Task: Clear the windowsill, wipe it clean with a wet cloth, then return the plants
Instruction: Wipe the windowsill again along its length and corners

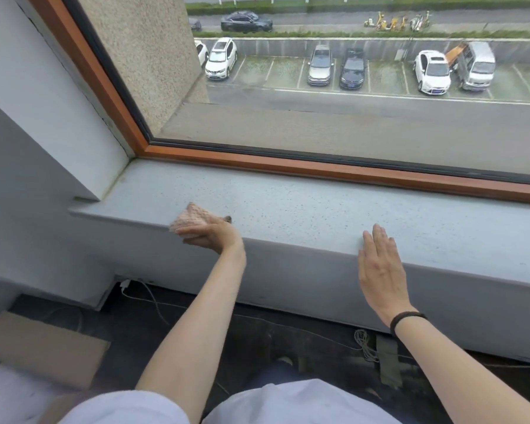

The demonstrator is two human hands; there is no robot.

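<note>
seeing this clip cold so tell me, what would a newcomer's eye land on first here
First, the left hand gripping a crumpled pink textured cloth at the front left edge of the pale grey speckled windowsill. Next, the right hand, with a black wristband, laid open against the sill's front edge further right. Above, the orange-brown wooden window frame looks down on parked cars.

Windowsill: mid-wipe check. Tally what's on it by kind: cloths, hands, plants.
Cloths: 1, the pink cloth, gripped by the left hand
Hands: 2, the left hand and the right hand, which lies flat on the front edge of the windowsill
Plants: 0 in view
Total: 3
</note>
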